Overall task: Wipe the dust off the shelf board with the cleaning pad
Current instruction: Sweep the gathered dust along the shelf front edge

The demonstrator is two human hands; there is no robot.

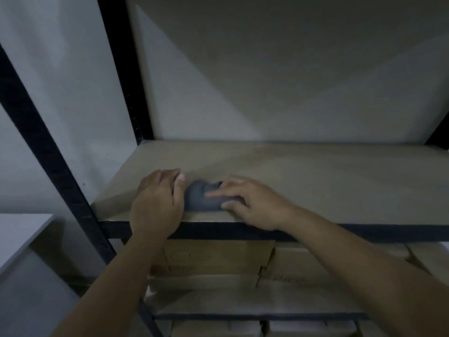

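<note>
A dark grey cleaning pad (pixel 199 197) lies near the front edge of the tan shelf board (pixel 315 181). My left hand (pixel 158 203) rests on the board at the pad's left side, thumb against the pad. From the right, my right hand (pixel 250 203) reaches onto the pad with its fingers stretched over the top and its thumb at the near edge. The right hand is blurred. The pad's middle shows between the two hands; its ends are covered.
Black metal uprights (pixel 121 69) and a black front rail (pixel 364 233) frame the shelf. Cardboard boxes (pixel 213 259) fill the level below. A pale wall stands behind, and a light tabletop (pixel 19 234) sits at the lower left.
</note>
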